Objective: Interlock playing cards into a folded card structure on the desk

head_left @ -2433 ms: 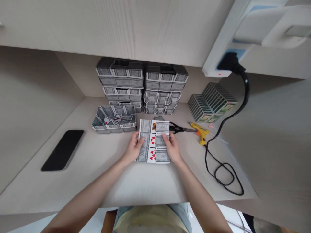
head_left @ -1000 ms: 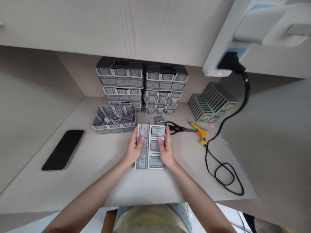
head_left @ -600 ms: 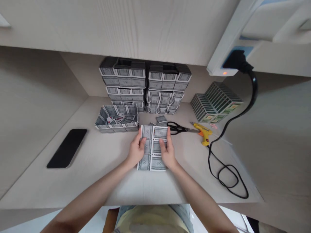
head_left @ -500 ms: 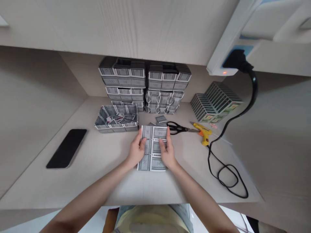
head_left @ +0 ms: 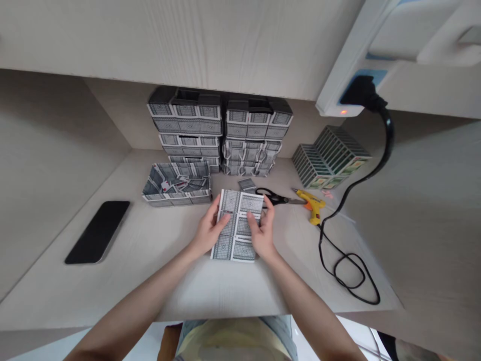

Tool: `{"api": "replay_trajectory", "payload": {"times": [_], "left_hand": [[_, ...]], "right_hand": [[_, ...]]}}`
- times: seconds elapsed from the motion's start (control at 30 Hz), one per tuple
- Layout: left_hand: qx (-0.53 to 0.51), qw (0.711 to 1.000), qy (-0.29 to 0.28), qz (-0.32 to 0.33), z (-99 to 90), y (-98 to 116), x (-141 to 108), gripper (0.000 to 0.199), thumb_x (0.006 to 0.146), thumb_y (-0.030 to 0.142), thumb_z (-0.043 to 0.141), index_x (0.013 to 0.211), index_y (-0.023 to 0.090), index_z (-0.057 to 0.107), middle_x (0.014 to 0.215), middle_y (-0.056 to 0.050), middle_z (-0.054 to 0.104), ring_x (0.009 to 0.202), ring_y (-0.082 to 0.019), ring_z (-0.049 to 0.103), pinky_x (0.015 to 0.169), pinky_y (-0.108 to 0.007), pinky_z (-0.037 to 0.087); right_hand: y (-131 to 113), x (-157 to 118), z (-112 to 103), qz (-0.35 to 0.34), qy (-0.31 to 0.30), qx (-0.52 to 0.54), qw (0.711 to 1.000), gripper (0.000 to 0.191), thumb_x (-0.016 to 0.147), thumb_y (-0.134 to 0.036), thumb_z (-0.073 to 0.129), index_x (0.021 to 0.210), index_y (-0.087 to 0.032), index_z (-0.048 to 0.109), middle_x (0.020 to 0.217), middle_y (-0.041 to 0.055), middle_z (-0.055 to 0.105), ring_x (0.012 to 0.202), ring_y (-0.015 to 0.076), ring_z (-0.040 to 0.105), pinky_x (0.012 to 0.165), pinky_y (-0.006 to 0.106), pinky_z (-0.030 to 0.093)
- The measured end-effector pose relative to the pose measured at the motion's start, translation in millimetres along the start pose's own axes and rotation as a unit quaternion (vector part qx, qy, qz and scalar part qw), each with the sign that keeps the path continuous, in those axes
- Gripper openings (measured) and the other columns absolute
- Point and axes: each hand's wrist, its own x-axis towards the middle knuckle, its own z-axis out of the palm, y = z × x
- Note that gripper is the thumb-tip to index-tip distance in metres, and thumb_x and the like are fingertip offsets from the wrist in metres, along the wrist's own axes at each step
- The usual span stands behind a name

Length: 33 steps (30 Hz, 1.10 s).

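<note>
A panel of joined playing cards [head_left: 237, 243], grey-patterned backs up, is held between my two hands above the desk. My left hand [head_left: 209, 228] grips its left edge, thumb on top and fingers along the side. On the opposite edge my right hand [head_left: 263, 231] holds it the same way, thumb lying on the cards. The panel is slightly tilted, and its underside is hidden. Just beyond it lie a small stack of cards [head_left: 247, 184] and black-handled scissors [head_left: 276, 198], partly covered by my right fingers.
An open box made of cards [head_left: 176, 201] with loose pieces inside stands left. Stacked card boxes [head_left: 195, 125] rise behind. At right are a yellow glue gun [head_left: 313, 204], its looped black cable [head_left: 343, 255] and striped card stacks [head_left: 330, 155]. A phone [head_left: 98, 231] lies left.
The card panel has turned slightly clockwise and risen a little in both hands. My right fingers have shifted on its far right edge. The whole view has drifted slightly.
</note>
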Motion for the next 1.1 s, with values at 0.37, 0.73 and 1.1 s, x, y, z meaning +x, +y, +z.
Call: {"api": "replay_trajectory", "payload": {"times": [0.37, 0.73, 1.1], "left_hand": [[-0.037, 0.986, -0.105, -0.122, -23.9, 9.4, 8.9, 0.058, 0.066, 0.033, 0.068, 0.118, 0.018, 0.046, 0.092, -0.007, 0.067, 0.078, -0.02, 0.063, 0.067, -0.031, 0.05], [0.018, 0.976, -0.162, -0.144, -37.7, 15.6, 13.0, 0.05, 0.066, 0.033, 0.067, 0.114, 0.021, 0.058, 0.104, -0.006, 0.066, 0.083, -0.022, 0.063, 0.07, -0.035, 0.051], [0.02, 0.977, -0.156, -0.142, -36.2, 21.5, 12.8, 0.046, 0.069, 0.037, 0.063, 0.111, 0.02, 0.06, 0.104, -0.005, 0.066, 0.082, -0.022, 0.063, 0.072, -0.036, 0.05]], "right_hand": [[2.4, 24.5, -34.6, 0.072, 0.056, -0.024, 0.996, 0.033, 0.071, -0.04, 0.06, 0.094, -0.024, 0.043, 0.068, -0.0047, 0.051, 0.059, 0.012, 0.05, 0.057, 0.024, 0.04], [-7.4, 27.8, -38.8, 0.183, -0.133, -0.055, 0.973, 0.049, 0.074, -0.059, 0.047, 0.091, -0.018, 0.067, 0.083, 0.0037, 0.068, 0.08, 0.0203, 0.06, 0.075, 0.032, 0.044], [3.1, 29.4, -40.7, 0.218, -0.111, -0.032, 0.969, 0.064, 0.076, -0.068, 0.031, 0.091, -0.018, 0.068, 0.081, 0.0054, 0.07, 0.078, 0.0211, 0.063, 0.07, 0.032, 0.048]]}}
